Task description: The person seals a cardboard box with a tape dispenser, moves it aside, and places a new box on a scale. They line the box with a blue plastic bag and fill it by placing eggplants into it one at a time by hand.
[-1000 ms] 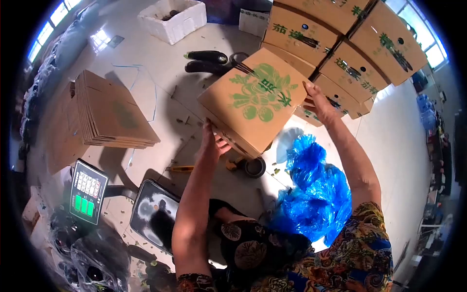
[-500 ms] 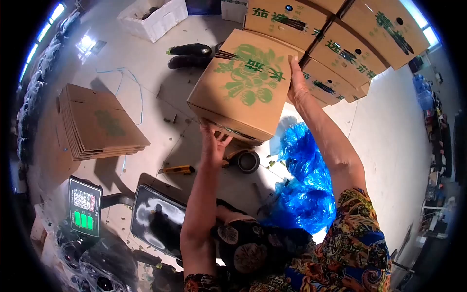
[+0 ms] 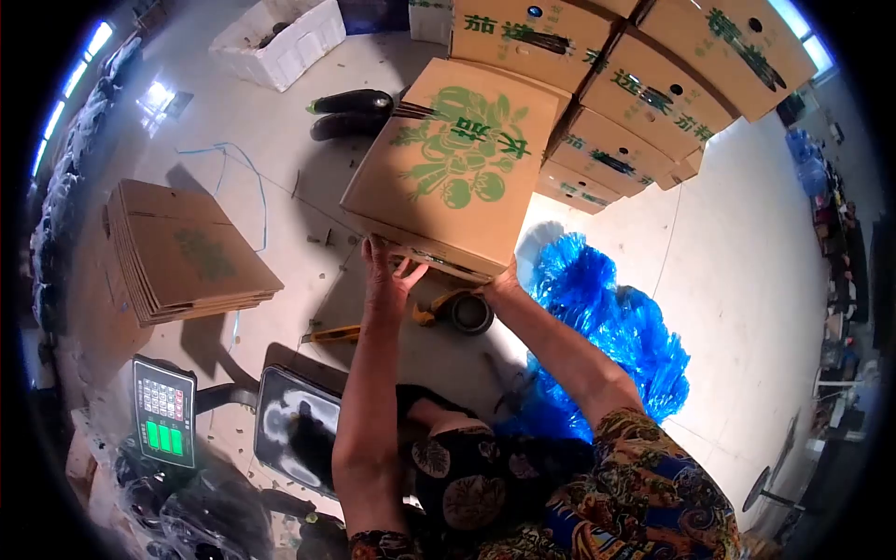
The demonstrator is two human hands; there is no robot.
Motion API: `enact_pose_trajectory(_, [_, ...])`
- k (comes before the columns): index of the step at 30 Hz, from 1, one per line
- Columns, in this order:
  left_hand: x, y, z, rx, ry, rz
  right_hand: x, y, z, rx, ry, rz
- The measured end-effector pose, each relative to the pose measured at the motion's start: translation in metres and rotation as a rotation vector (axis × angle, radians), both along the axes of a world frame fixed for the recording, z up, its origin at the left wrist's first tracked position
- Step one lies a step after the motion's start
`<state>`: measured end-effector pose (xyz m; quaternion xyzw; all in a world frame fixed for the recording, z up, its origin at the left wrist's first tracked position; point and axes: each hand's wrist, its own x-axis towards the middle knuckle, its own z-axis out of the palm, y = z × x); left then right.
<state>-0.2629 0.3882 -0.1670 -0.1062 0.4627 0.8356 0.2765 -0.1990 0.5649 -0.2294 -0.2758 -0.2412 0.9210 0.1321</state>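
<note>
A closed cardboard box with a green vegetable print is held up in front of me, its far edge against the stack of matching boxes. My left hand presses the near bottom edge on the left side. Under the near right corner sits my right hand, fingers hidden beneath the box. Both arms reach forward from my patterned clothing.
A pile of flattened cartons lies left. Two dark eggplants and a white foam crate are farther back. A tape roll, a yellow knife, blue plastic bags and a scale with display are near.
The box moved forward and flatter toward the stack. My right hand left the box's far right side and dropped under its near right corner.
</note>
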Motion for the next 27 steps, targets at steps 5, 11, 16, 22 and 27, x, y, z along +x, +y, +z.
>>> enact_pose_trajectory(5, [0.000,-0.004,-0.028,0.146,0.089,-0.049,0.020,-0.024,0.003,0.184,0.231,0.082])
enact_pose_trajectory(11, [-0.026,-0.042,-0.041,-0.856,0.454,0.051,0.033,-0.002,-0.018,0.098,-0.368,-0.020])
enact_pose_trajectory(16, [-0.055,-0.186,0.105,-1.544,1.262,0.673,0.126,-0.012,-0.065,0.123,-0.233,0.483])
enact_pose_trajectory(22, [-0.087,-0.290,0.132,-2.099,0.885,0.523,0.177,-0.087,-0.041,0.207,-0.499,0.963])
enact_pose_trajectory(27, [-0.099,-0.290,0.131,-2.262,0.977,0.483,0.183,-0.090,-0.085,0.240,-0.432,1.180])
